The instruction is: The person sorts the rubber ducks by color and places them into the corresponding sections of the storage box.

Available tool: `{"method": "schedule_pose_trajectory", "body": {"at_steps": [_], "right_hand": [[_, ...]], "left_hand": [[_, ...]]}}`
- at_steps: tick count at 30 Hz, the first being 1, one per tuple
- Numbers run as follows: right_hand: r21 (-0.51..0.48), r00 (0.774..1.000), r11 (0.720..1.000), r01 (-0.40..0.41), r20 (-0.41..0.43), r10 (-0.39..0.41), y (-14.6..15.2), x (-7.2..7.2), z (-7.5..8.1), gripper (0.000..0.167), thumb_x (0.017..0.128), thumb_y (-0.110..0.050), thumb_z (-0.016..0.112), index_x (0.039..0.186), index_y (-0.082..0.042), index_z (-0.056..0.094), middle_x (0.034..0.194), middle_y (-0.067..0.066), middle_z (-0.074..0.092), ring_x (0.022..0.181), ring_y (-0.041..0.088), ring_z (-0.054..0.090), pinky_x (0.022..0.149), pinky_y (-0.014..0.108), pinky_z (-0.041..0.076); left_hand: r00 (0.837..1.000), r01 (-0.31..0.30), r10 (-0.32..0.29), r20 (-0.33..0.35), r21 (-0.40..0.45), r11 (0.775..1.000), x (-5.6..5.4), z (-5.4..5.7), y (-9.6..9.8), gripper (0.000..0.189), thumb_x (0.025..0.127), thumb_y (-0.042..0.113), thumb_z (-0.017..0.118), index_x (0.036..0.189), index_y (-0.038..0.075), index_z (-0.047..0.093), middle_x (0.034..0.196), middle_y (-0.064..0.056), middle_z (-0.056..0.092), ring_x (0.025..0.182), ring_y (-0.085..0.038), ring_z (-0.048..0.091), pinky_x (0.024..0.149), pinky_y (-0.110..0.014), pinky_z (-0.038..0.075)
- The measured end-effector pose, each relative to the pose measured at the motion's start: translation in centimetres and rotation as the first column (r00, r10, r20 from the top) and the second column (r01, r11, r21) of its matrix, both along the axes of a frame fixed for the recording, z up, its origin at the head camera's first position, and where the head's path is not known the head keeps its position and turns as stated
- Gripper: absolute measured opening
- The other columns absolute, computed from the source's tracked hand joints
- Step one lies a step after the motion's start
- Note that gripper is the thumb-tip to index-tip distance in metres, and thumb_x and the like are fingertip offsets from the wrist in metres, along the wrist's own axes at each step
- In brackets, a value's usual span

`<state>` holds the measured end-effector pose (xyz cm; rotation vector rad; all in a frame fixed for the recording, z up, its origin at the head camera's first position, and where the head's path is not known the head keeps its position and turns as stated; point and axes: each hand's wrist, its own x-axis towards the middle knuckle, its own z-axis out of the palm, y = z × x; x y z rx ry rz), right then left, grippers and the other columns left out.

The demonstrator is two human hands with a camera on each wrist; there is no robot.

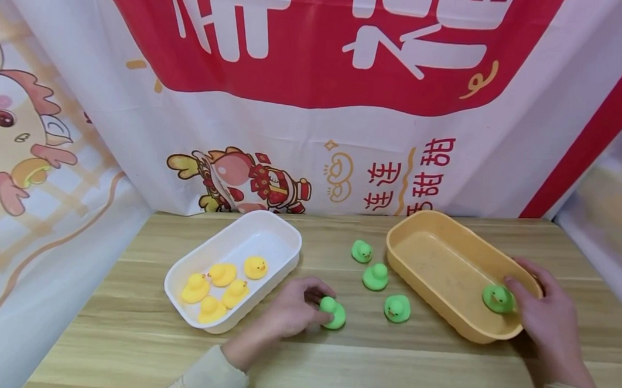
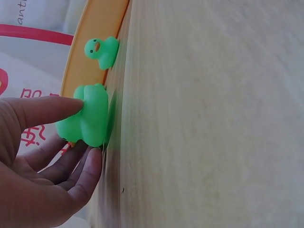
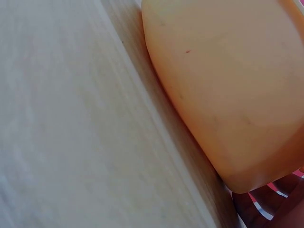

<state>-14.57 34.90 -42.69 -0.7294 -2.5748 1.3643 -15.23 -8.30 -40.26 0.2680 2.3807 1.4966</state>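
Observation:
My left hand (image 1: 299,309) is at a green rubber duck (image 1: 336,314) on the table. In the left wrist view, the thumb lies against one side of that duck (image 2: 90,116) and the fingers curl round the other. At the right, my right hand (image 1: 549,318) grips the end of an orange plastic bin (image 1: 445,259), thumb over the rim and fingers outside. Inside the bin, near that thumb, sits another green rubber duck (image 1: 498,299). The right wrist view shows mostly the bin's outer wall (image 3: 223,85), with the fingers (image 3: 268,199) at its lower corner.
Three more green ducks stand between the bins: one at the back (image 1: 362,251), a middle one (image 1: 376,276) and a front one (image 1: 397,308). A white bin (image 1: 282,230) at the left holds several yellow ducks (image 1: 222,274). A printed cloth (image 1: 345,137) hangs behind the wooden table (image 1: 386,374).

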Motion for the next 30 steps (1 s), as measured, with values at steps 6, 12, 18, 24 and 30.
{"method": "schedule_pose_trajectory", "body": {"at_steps": [6, 12, 18, 24, 30], "right_hand": [[-0.007, 1.000, 1.000, -0.002, 0.008, 0.002, 0.0, -0.1, 0.1, 0.065, 0.106, -0.055, 0.057, 0.166, -0.035, 0.041, 0.173, 0.016, 0.038, 0.154, 0.043, 0.037, 0.118, 0.028, 0.035], [-0.006, 1.000, 1.000, 0.002, 0.000, -0.002, 0.0, -0.1, 0.0, 0.063, 0.106, -0.055, 0.059, 0.165, -0.036, 0.043, 0.172, 0.017, 0.040, 0.152, 0.041, 0.039, 0.107, 0.021, 0.037], [-0.011, 1.000, 1.000, 0.002, 0.000, -0.002, 0.0, 0.0, 0.0, 0.063, 0.106, -0.054, 0.059, 0.165, -0.036, 0.043, 0.172, 0.017, 0.040, 0.151, 0.040, 0.039, 0.101, 0.018, 0.037], [-0.014, 1.000, 1.000, 0.003, -0.009, -0.003, 0.0, 0.0, -0.1, 0.063, 0.106, -0.054, 0.058, 0.165, -0.036, 0.043, 0.171, 0.017, 0.040, 0.152, 0.041, 0.039, 0.105, 0.017, 0.036], [-0.017, 1.000, 1.000, 0.009, -0.017, -0.009, -0.1, 0.0, -0.1, 0.062, 0.106, -0.053, 0.059, 0.164, -0.035, 0.045, 0.171, 0.017, 0.041, 0.152, 0.039, 0.040, 0.110, 0.017, 0.035]], "left_hand": [[1.000, -0.019, 0.018, -0.012, -0.014, 1.000, 0.0, 0.4, 0.1, 0.034, 0.080, 0.002, 0.088, 0.113, 0.005, 0.078, 0.105, -0.005, 0.076, 0.097, -0.016, 0.067, 0.090, -0.032, 0.055], [1.000, -0.020, 0.020, -0.013, 0.001, 1.000, -0.2, 2.4, 0.9, 0.036, 0.084, 0.007, 0.088, 0.119, 0.007, 0.077, 0.114, -0.006, 0.076, 0.102, -0.017, 0.069, 0.094, -0.034, 0.058], [0.999, -0.016, 0.020, -0.040, 0.100, 0.995, -0.9, 6.1, 2.2, 0.035, 0.086, 0.010, 0.088, 0.119, 0.008, 0.078, 0.116, -0.008, 0.077, 0.102, -0.018, 0.072, 0.093, -0.032, 0.060], [1.000, 0.006, -0.002, -0.023, 0.149, 0.989, -1.1, 9.0, 3.4, 0.034, 0.088, 0.012, 0.087, 0.121, 0.011, 0.078, 0.118, -0.005, 0.077, 0.104, -0.017, 0.071, 0.091, -0.031, 0.062], [0.999, 0.017, -0.013, -0.033, 0.126, 0.992, -1.1, 10.2, 4.2, 0.032, 0.088, 0.013, 0.088, 0.119, 0.015, 0.079, 0.117, -0.003, 0.077, 0.107, -0.017, 0.069, 0.090, -0.029, 0.056]]}}
